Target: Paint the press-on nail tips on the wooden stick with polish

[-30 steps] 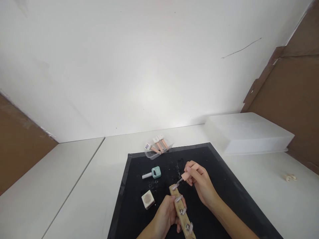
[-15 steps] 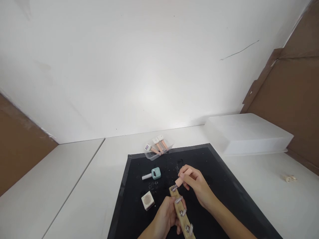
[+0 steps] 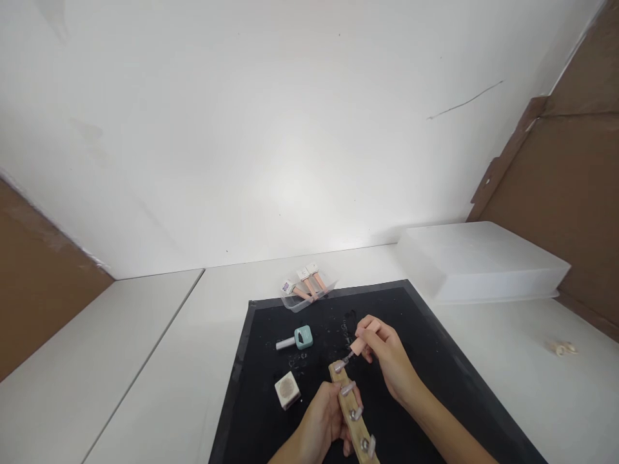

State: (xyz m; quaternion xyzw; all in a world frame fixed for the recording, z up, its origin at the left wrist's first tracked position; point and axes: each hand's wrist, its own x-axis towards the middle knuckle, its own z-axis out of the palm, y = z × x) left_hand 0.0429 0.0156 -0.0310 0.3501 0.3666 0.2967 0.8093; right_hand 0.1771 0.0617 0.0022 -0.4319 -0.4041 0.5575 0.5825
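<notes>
Hands (image 3: pixel 358 386) around wooden nail holder (image 3: pixel 351 411)

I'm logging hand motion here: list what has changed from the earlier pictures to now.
The right hand, pinching the pink brush cap, dipped toward the top nail tip on the wooden strip, then drew slightly back up. The left hand kept its grip on the strip. The mint bottle, square bottle and clear tray stayed put.
</notes>
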